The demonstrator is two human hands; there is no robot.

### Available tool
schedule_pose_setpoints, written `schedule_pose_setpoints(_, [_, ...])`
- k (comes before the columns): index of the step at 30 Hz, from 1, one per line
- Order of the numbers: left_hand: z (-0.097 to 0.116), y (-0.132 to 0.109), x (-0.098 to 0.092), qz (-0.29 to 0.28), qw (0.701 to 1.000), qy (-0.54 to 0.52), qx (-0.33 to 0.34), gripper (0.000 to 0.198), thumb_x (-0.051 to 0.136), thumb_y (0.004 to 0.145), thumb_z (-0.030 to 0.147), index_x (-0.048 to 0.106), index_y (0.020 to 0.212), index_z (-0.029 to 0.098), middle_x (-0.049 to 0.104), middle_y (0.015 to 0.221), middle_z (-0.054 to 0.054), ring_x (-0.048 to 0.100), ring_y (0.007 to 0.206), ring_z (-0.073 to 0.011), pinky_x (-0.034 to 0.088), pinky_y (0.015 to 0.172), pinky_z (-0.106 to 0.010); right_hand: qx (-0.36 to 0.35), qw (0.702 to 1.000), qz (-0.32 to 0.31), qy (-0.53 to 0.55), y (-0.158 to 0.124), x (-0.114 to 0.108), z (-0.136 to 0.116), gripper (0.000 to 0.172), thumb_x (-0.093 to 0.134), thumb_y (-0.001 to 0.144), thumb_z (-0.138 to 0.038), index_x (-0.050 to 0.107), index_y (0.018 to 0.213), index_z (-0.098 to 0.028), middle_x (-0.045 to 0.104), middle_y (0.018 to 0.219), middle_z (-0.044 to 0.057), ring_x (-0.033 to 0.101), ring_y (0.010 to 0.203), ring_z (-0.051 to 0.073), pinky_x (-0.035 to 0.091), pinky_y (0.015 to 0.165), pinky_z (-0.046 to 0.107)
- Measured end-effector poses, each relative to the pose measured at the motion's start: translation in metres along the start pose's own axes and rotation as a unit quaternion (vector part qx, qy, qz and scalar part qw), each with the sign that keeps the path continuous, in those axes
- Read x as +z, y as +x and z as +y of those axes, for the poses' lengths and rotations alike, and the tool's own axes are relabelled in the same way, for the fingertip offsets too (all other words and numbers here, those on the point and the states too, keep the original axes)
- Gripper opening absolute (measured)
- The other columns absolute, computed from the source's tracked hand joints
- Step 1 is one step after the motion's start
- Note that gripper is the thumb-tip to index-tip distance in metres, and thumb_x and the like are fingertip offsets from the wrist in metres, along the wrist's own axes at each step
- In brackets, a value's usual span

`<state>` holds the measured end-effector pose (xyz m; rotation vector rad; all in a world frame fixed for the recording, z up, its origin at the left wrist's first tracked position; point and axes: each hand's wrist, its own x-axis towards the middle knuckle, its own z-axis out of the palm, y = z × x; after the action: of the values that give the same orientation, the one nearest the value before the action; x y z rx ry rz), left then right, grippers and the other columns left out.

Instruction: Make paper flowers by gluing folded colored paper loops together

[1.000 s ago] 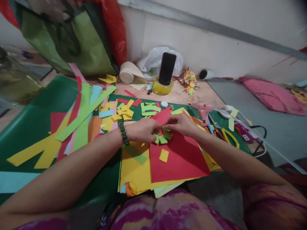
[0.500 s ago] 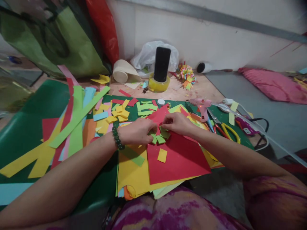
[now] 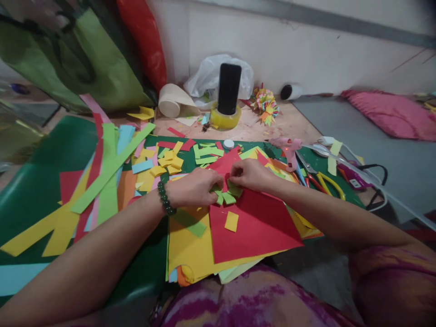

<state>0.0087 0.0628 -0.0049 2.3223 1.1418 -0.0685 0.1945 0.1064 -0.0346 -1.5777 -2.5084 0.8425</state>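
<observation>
Over a red paper sheet [image 3: 255, 231], both hands are close together at a ring-like cluster of green paper pieces [image 3: 229, 198]. My left hand [image 3: 199, 186], with a dark green bead bracelet [image 3: 165, 198] on its wrist, pinches the cluster's left side. From the right, my right hand [image 3: 250, 175] has thumb and finger closed on the cluster's upper right piece. The fingers hide part of the green paper. A small yellow paper piece [image 3: 231, 221] lies just below on the red sheet, which rests on yellow paper [image 3: 190, 245].
Paper strips [image 3: 111, 172] and small yellow pieces [image 3: 170, 161] lie left. A pink glue gun [image 3: 289, 152], scissors [image 3: 308, 165] and yellow-handled pliers [image 3: 330, 185] are at right. Behind stand a phone [image 3: 229, 88] in a tape roll [image 3: 225, 119] and a folded-paper ornament [image 3: 267, 106].
The view has shifted very slightly. Both hands stay at the green paper cluster in nearly the same pose, and nothing else visibly moves.
</observation>
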Motion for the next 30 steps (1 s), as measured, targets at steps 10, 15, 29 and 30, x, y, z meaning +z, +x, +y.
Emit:
schedule_pose_setpoints(10, [-0.002,0.0,0.002,0.009,1.0,-0.004,0.001,0.032,0.053,0.07,0.006,0.069,0.097,0.015,0.07,0.089,-0.005,0.063,0.08,-0.0189,0.043,0.067,-0.025,-0.026,0.996,0.042,-0.08,-0.008,0.0,-0.001,0.01,0.066,0.079,-0.025,0.071,0.082,-0.018,0.067,0.082,0.004,0.058,0.071,0.016,0.035,0.06,0.025])
schedule_pose_setpoints(15, [-0.001,0.001,0.002,0.008,1.0,-0.01,0.006,0.03,0.054,0.07,0.005,0.07,0.093,0.016,0.071,0.087,-0.004,0.062,0.079,-0.0177,0.042,0.066,-0.024,-0.152,0.974,0.089,-0.142,-0.023,-0.01,0.002,0.022,0.056,0.083,-0.017,0.076,0.092,-0.02,0.061,0.086,0.007,0.055,0.08,0.018,0.036,0.066,0.027])
schedule_pose_setpoints(29, [0.0,0.0,0.003,0.011,1.0,-0.011,0.003,0.03,0.053,0.072,0.006,0.071,0.094,0.016,0.071,0.088,-0.006,0.064,0.082,-0.0184,0.044,0.069,-0.024,-0.285,0.907,0.002,-0.309,-0.026,-0.009,0.009,0.034,0.048,0.091,-0.011,0.073,0.11,-0.025,0.057,0.089,0.011,0.041,0.079,0.02,0.028,0.067,0.032])
schedule_pose_setpoints(30, [0.0,0.0,0.003,0.011,1.0,-0.011,0.005,0.03,0.053,0.072,0.006,0.071,0.094,0.016,0.071,0.088,-0.005,0.064,0.082,-0.0182,0.044,0.069,-0.024,-0.288,0.907,0.002,-0.309,-0.025,-0.01,0.01,0.034,0.048,0.091,-0.011,0.073,0.11,-0.025,0.057,0.088,0.01,0.041,0.079,0.02,0.028,0.067,0.031])
